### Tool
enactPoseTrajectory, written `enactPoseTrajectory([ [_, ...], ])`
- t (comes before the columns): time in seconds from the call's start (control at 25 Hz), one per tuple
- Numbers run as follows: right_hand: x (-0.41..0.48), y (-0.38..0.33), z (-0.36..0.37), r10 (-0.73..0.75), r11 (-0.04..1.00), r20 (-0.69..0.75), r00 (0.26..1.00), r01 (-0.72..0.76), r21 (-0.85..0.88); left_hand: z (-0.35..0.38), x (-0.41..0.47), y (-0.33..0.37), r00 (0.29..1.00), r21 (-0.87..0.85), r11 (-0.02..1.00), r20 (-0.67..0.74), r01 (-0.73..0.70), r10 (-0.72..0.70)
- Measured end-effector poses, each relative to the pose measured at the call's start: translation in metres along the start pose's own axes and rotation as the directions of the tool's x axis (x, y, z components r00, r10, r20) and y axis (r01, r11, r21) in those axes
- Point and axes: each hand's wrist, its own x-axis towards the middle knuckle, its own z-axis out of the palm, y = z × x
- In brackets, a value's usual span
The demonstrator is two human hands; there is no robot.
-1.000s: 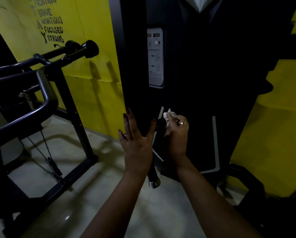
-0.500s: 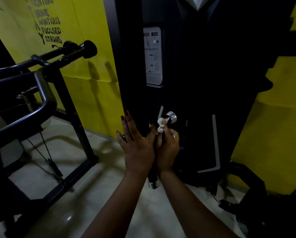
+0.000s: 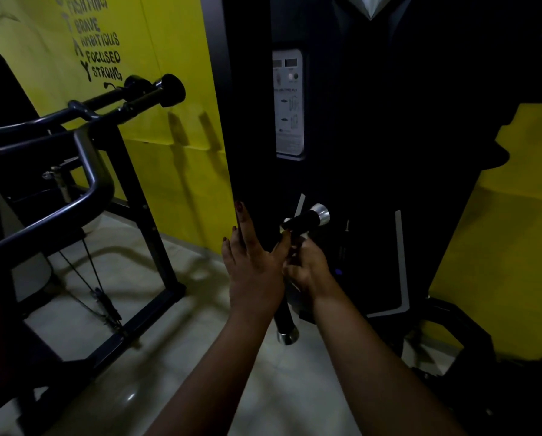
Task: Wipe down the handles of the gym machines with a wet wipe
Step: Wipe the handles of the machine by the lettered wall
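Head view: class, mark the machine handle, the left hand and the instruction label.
Handle (image 3: 304, 219), head view: black grip beside its upper chrome cap.
Left hand (image 3: 254, 269), head view: back of the hand.
Instruction label (image 3: 290, 102), head view: middle of the pale panel.

left hand (image 3: 254, 272) left of handle (image 3: 307, 219) | right hand (image 3: 307, 269) right | machine (image 3: 373, 152) behind

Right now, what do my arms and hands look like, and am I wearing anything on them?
Both forearms are bare, with no sleeves, watch or gloves in view. The left hand has dark-painted fingernails; the right hand keeps its nails hidden.
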Motion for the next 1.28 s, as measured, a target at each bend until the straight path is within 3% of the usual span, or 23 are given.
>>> enactPoseTrajectory([
  [0.04, -0.007, 0.005, -0.004, 0.049, 0.997, 0.147, 0.988, -0.039, -0.073, -0.001, -0.001, 0.001, 1.000, -0.011, 1.000, -0.004, 0.002, -0.002],
  [0.08, -0.019, 0.004, -0.004, 0.077, 0.988, 0.193, 0.978, -0.049, -0.145, -0.002, -0.001, 0.001, 1.000, -0.033, 0.999, -0.004, 0.012, -0.012],
  [0.16, -0.029, -0.007, -0.003, 0.063, 0.982, 0.173, 0.983, -0.030, -0.188, -0.004, 0.001, 0.004, 0.999, -0.116, 0.993, -0.026, 0.030, -0.033],
  [0.28, -0.021, -0.017, 0.001, -0.015, 1.000, 0.035, 0.999, 0.015, -0.014, -0.005, 0.000, 0.006, 0.999, -0.072, 0.996, 0.012, -0.046, 0.047],
  [0.36, -0.023, -0.001, 0.003, -0.141, 0.989, -0.066, 0.988, 0.144, 0.041, -0.003, 0.001, 0.004, 1.000, -0.051, 0.999, 0.008, -0.020, 0.021],
  [0.44, -0.034, 0.015, 0.003, -0.326, 0.944, -0.247, 0.913, 0.331, -0.022, -0.001, 0.000, 0.001, 0.997, 0.050, 0.998, -0.060, -0.034, 0.037],
  [0.48, -0.040, 0.016, 0.005, -0.440, 0.898, -0.314, 0.841, 0.424, -0.122, 0.001, -0.002, -0.002, 0.992, 0.130, 0.989, -0.095, -0.065, 0.078],
  [0.56, -0.042, 0.008, 0.005, -0.694, 0.714, -0.292, 0.658, 0.575, -0.399, 0.005, -0.005, -0.006, 0.965, 0.279, 0.944, -0.136, -0.178, 0.222],
  [0.64, -0.041, -0.004, 0.002, -0.879, 0.415, -0.112, 0.464, 0.625, -0.661, 0.005, -0.007, -0.006, 0.937, 0.391, 0.879, -0.097, -0.274, 0.335],
  [0.72, -0.038, -0.007, -0.005, -0.927, 0.040, 0.193, 0.322, 0.595, -0.803, 0.007, -0.005, 0.000, 0.930, 0.449, 0.837, -0.033, -0.313, 0.366],
  [0.8, -0.037, -0.010, -0.017, -0.786, -0.326, 0.563, 0.257, 0.601, -0.730, 0.009, -0.002, 0.006, 0.939, 0.468, 0.829, 0.004, -0.306, 0.344],
  [0.84, -0.037, -0.016, -0.023, -0.687, -0.422, 0.683, 0.247, 0.630, -0.652, 0.010, -0.001, 0.009, 0.944, 0.468, 0.832, 0.019, -0.299, 0.329],
  [0.92, -0.031, -0.038, -0.031, -0.600, -0.516, 0.765, 0.234, 0.618, -0.593, 0.009, -0.003, 0.011, 0.949, 0.473, 0.831, 0.035, -0.292, 0.314],
  [1.04, -0.031, -0.055, -0.023, -0.753, -0.452, 0.621, 0.217, 0.515, -0.728, 0.010, -0.003, 0.012, 0.948, 0.467, 0.837, 0.006, -0.283, 0.318],
  [1.16, -0.047, -0.043, -0.011, -0.553, -0.364, 0.715, 0.428, 0.648, -0.670, 0.014, 0.000, 0.012, 0.956, 0.440, 0.860, -0.014, -0.257, 0.293],
  [1.2, -0.046, -0.046, -0.013, -0.499, -0.394, 0.750, 0.434, 0.658, -0.642, 0.014, 0.000, 0.012, 0.958, 0.438, 0.862, -0.007, -0.255, 0.287],
  [1.28, -0.039, -0.064, -0.010, -0.506, -0.531, 0.781, 0.365, 0.582, -0.616, 0.014, -0.002, 0.012, 0.959, 0.449, 0.855, 0.012, -0.260, 0.285],
])
